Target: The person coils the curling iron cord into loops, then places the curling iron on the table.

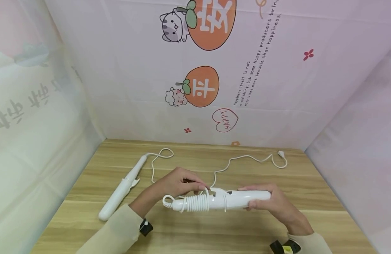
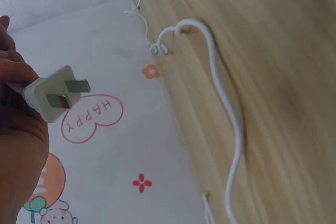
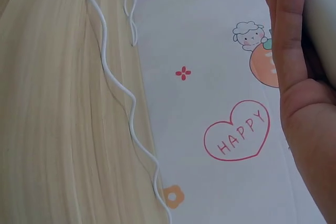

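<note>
My right hand point(image 1: 271, 203) grips the thick smooth end of a white curling iron point(image 1: 250, 198), held level over the table. White power cord point(image 1: 196, 203) is wound in several close turns round its thinner end, with one separate turn further right. The fingers of my left hand point(image 1: 177, 183) pinch the cord just above these turns. In the left wrist view, a two-pin plug point(image 2: 52, 95) juts out from between the left fingers. The right wrist view shows the right hand point(image 3: 296, 66) along the iron's side point(image 3: 323, 19), its fingertips partly cut off.
A second white curling iron point(image 1: 119, 194) lies slantwise on the wooden table point(image 1: 246, 233) at the left. Its cord point(image 1: 160, 155) loops and passes behind my hands. A cord stretch point(image 1: 233, 158) reaches a plug point(image 1: 281, 154) at the far right. Printed cloth walls point(image 1: 262, 123) border the table.
</note>
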